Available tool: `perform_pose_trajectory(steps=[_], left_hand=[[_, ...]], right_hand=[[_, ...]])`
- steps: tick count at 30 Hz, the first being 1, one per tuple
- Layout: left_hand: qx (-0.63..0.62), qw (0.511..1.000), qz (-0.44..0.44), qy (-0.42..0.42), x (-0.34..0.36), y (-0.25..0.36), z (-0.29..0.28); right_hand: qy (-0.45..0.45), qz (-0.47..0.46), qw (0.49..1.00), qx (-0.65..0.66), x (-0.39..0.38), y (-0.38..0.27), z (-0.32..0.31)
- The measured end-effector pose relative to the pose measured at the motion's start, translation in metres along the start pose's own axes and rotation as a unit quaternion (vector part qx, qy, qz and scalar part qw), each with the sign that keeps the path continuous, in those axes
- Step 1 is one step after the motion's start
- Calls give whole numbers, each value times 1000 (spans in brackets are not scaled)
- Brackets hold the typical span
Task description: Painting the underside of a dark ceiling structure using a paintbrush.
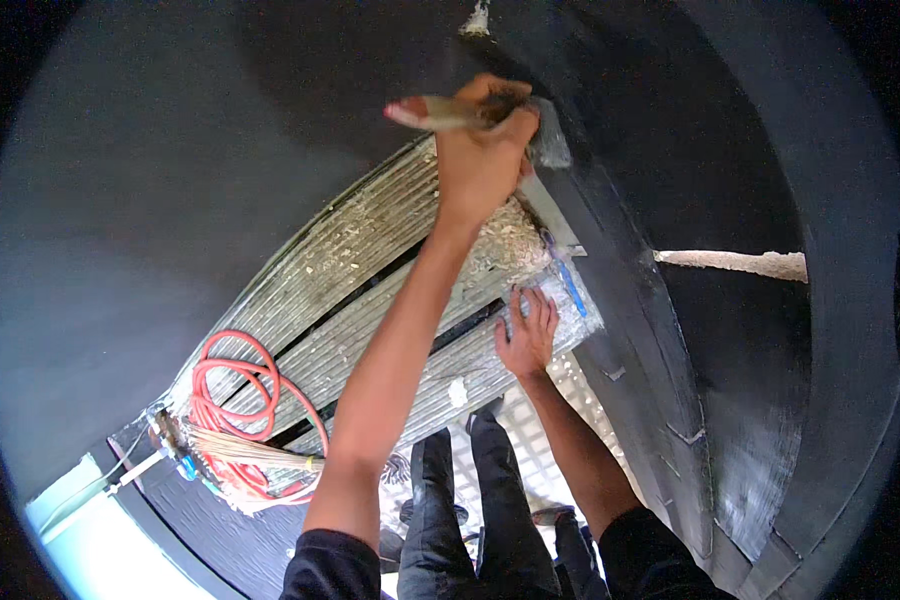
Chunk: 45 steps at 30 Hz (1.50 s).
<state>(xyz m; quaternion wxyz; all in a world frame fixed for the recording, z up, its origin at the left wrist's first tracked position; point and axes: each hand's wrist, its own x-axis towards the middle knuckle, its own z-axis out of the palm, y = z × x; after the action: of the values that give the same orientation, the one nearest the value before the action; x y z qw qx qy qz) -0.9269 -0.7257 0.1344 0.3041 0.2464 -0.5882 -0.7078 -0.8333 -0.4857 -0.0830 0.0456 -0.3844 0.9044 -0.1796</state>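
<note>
My left hand (485,150) reaches far forward to the dark wall, its fingers wrapped round a tool with a tan handle (432,112) that ends in red. Motion blurs the handle, and the fingers hide the tool's working end, so its kind cannot be made out. Beside the fist is a grey patch (552,135) on the dark surface. My right hand (530,335) lies with fingers spread on the right end of a ribbed, slatted bench (370,300). A thin blue strip-like item (570,290) lies just beyond its fingers.
Pale chips and debris (510,240) litter the bench's right end. Coiled red hose (235,385) and a bundle of thin sticks (255,450) lie at its left end. Dark curved walls (150,200) close in on both sides, with a pale strip (735,263) at right. Tiled floor (510,440) shows below.
</note>
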Motion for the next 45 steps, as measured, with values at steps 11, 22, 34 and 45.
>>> perform_pose_trajectory(steps=[11,22,34,45], left_hand=[[-42,963,226,142,63,-19,-21],[-47,995,-48,70,-55,-1,20],[-26,990,-109,-88,-72,34,-81],[498,847,61,-179,-52,25,-99]], right_hand=[[17,-5,1000,3,1,2,-2],[1,1,1000,-14,-2,2,1],[13,-4,1000,-18,0,2,1],[8,-3,1000,-8,1,0,-1]])
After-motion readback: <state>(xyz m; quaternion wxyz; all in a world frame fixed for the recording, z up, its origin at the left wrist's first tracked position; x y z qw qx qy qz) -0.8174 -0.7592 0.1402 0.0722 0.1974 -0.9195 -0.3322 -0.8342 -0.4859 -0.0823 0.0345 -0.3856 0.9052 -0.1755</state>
